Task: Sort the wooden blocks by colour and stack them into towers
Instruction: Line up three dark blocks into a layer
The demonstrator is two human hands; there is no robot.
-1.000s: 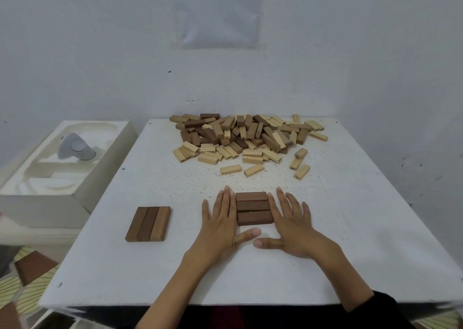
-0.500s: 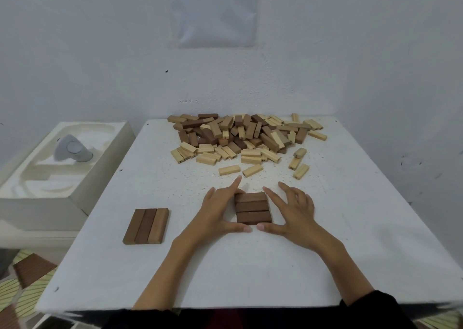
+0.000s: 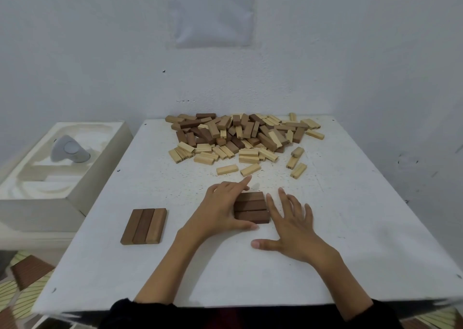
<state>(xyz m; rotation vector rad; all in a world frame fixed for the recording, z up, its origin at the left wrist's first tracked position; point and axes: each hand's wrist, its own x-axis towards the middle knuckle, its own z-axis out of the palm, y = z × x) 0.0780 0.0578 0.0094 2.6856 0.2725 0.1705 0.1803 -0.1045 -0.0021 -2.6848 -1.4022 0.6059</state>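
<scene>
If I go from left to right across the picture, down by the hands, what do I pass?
white box with a grey thing in it → three brown blocks lying flat in a row → left hand → dark brown blocks → right hand

Walls [image 3: 100, 53]: white, rough plaster, scuffed and marked on the right side. Printed paper sheet [image 3: 213, 15] fixed to rear wall, text too small to read. White table [image 3: 350, 241] set against the corner. Left of it, a white moulded tray [image 3: 75, 196] holding a grey device [image 3: 69, 150]. Floor [image 3: 25, 291]: brown and striped cream pattern. Lighting even and dim
</scene>
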